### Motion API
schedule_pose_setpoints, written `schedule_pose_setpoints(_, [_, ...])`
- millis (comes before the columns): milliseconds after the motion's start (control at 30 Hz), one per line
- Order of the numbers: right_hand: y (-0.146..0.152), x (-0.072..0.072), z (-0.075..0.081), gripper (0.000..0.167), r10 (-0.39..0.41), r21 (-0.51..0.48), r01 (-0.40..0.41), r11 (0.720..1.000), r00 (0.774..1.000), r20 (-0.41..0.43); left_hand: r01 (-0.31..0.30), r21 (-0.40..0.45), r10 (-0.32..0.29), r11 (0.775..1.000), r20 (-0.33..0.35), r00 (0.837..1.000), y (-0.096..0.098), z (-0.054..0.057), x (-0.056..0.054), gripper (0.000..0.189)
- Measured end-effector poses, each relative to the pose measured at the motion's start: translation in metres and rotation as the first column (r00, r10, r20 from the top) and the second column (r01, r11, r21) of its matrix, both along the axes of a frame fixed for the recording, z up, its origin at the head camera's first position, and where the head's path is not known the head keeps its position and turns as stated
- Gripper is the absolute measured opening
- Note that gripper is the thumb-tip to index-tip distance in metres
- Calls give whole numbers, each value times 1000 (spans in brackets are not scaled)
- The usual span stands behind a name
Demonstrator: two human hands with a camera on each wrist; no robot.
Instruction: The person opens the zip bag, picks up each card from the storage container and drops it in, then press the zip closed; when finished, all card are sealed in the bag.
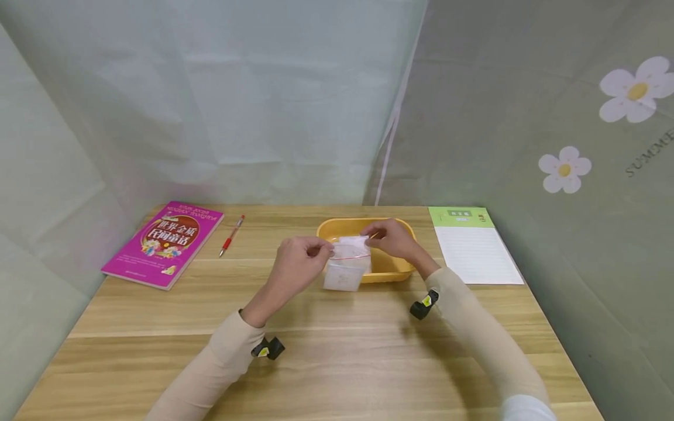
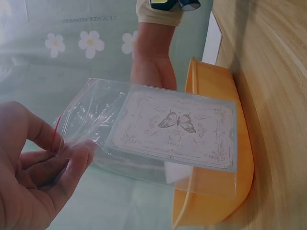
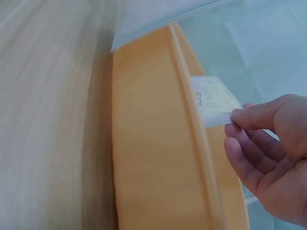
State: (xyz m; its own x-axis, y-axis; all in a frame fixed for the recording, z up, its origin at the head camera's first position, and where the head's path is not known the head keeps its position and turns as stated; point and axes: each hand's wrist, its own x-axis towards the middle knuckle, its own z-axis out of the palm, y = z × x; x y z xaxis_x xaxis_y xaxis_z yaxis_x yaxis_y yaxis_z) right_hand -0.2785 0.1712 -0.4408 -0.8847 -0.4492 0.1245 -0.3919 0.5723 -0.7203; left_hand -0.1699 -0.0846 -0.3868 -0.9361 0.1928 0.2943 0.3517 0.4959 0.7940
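My left hand point(image 1: 297, 266) pinches the top of a clear zip bag point(image 2: 98, 117) with a red closure line. Inside the bag lies a pale card point(image 2: 144, 127) printed with a butterfly and an ornate border. The bag hangs at the near left side of a yellow plastic basket point(image 1: 392, 276). Over the basket, my right hand point(image 1: 395, 238) pinches the edge of a white printed card point(image 3: 211, 98) between thumb and fingers. Part of that card is hidden behind the basket's rim in the right wrist view.
A pink book point(image 1: 163, 242) lies at the table's left, with a red pen point(image 1: 231, 235) beside it. Right of the basket is a lined writing pad point(image 1: 474, 251) with a green header. Curtains with printed flowers point(image 1: 565, 169) surround the wooden table point(image 1: 337, 356).
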Motion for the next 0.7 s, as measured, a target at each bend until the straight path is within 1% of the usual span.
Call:
schedule_pose_setpoints(133, [2,5,6,17,-19,-14,19,1000,1000,-9,1,7,-1,1000,5,1000,0,0,0,16])
schedule_pose_setpoints(267, [5,8,12,16,-23,-29,22,999,999,-26,3,7,-3,1000,-1,1000,0,0,0,16])
schedule_pose_setpoints(400, [8,11,18,15,-43,-42,42,998,999,-7,4,8,-4,1000,-7,1000,0,0,0,15])
schedule_pose_setpoints(700, [12,19,35,16,-106,-46,107,993,994,7,1,7,-1,1000,-11,1000,0,0,-1,15])
